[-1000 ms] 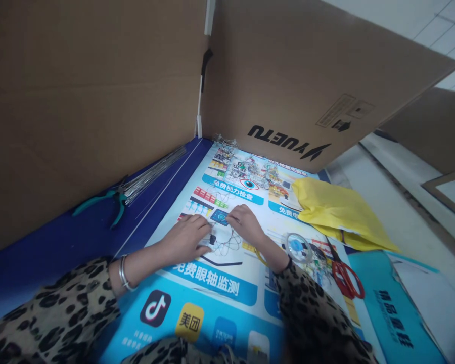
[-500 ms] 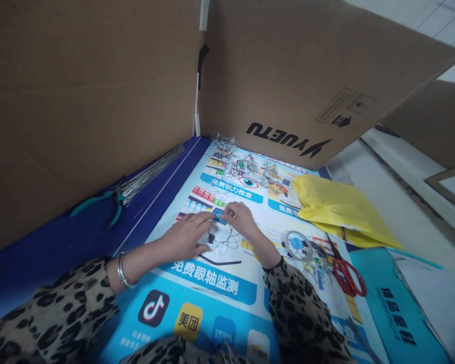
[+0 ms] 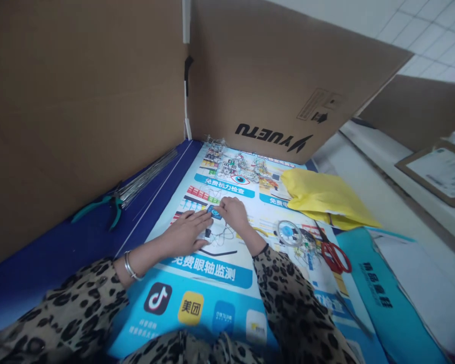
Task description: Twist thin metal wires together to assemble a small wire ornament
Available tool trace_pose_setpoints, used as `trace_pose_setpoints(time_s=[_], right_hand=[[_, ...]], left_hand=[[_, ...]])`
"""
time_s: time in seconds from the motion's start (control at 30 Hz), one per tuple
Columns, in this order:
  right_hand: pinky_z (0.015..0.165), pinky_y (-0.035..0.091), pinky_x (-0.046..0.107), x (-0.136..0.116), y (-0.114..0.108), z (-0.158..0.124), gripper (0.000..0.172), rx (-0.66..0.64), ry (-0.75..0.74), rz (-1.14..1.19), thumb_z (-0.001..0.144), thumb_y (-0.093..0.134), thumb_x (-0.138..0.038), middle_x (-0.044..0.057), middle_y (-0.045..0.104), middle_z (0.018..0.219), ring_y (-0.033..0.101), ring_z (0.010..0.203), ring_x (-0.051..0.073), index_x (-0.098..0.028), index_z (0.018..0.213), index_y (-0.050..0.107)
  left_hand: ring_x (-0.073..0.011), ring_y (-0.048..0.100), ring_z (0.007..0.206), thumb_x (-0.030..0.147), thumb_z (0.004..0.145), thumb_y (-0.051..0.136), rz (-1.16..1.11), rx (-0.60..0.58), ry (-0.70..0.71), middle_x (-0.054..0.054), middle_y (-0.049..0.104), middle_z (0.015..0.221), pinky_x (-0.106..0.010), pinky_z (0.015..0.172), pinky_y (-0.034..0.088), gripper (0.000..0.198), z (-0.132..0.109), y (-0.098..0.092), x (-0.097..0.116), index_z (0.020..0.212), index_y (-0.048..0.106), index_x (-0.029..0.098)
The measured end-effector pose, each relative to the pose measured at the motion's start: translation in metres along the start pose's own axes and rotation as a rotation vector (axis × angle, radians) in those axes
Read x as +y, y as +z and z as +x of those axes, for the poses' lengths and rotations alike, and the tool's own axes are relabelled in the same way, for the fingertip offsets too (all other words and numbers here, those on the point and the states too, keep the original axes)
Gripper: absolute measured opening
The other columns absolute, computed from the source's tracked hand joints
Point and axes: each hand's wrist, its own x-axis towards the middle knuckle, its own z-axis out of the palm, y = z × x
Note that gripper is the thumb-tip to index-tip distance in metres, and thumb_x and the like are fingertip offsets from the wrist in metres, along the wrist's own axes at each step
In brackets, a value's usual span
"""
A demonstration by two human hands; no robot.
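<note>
Both hands meet on the printed poster (image 3: 207, 275) covering the bench (image 3: 79, 242). Left hand (image 3: 185, 233): flat, fingers stretched, tips resting against a small blue piece (image 3: 214, 213). Right hand (image 3: 233, 215): fingers curled, apparently pinching the piece's far edge, though it is too small to be sure. Thin wire loops (image 3: 223, 235) lie just beside both. Step, as judged: fine fingertip work on the piece. The next move calls for a steady left hold and light pulls. Pliers (image 3: 108, 205) lie well apart.
</note>
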Motion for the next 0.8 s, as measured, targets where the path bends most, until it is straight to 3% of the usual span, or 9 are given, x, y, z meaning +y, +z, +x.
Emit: trace_pose_setpoints(time_s=[0.2,0.43,0.63,0.73,0.8], right_hand=[[0.074,0.034,0.025,0.016,-0.026,-0.010,0.022,-0.033,-0.053,0.010,0.088,0.048,-0.036,0.000,0.064,0.081,0.053,0.080,0.014,-0.021,0.083,0.063],[0.084,0.034,0.032,0.032,-0.051,-0.079,0.029,-0.028,0.050,-0.114,0.082,0.056,-0.035,0.008,0.060,0.104,0.048,0.101,0.022,-0.022,0.107,0.061],[0.086,0.033,0.035,0.024,-0.046,-0.110,0.041,-0.033,0.101,-0.195,0.082,0.055,-0.038,0.008,0.055,0.114,0.044,0.106,0.024,-0.024,0.120,0.053],[0.087,0.032,0.037,0.018,-0.039,-0.111,0.041,-0.011,0.121,-0.226,0.084,0.053,-0.037,0.009,0.053,0.117,0.043,0.108,0.025,-0.024,0.123,0.050],[0.088,0.031,0.039,0.015,-0.035,-0.111,0.039,0.013,0.129,-0.246,0.086,0.048,-0.036,0.010,0.052,0.119,0.042,0.108,0.025,-0.024,0.123,0.049]], left_hand=[[-0.0235,0.023,0.134,0.048,0.086,0.045,-0.058,0.019,0.003,-0.005,0.030,0.146,-0.042,0.106,0.020,0.053,0.000,0.000,-0.003,0.134,0.036,0.027],[-0.0237,0.020,0.136,0.044,0.089,0.042,-0.084,0.045,0.004,-0.007,0.026,0.147,-0.044,0.107,0.022,0.051,-0.006,-0.016,-0.009,0.135,0.034,0.026],[-0.0166,0.024,0.134,0.029,0.094,0.032,-0.093,0.132,0.084,-0.007,0.032,0.145,-0.037,0.108,0.025,0.040,0.007,-0.028,0.014,0.133,0.038,0.021],[-0.0182,0.025,0.134,0.028,0.093,0.034,-0.020,0.084,0.125,-0.007,0.033,0.144,-0.039,0.108,0.024,0.042,0.024,-0.015,0.029,0.134,0.036,0.021],[-0.0227,0.022,0.135,0.039,0.091,0.040,0.042,0.066,0.147,-0.007,0.032,0.144,-0.043,0.108,0.021,0.048,0.034,-0.003,0.034,0.136,0.035,0.023]])
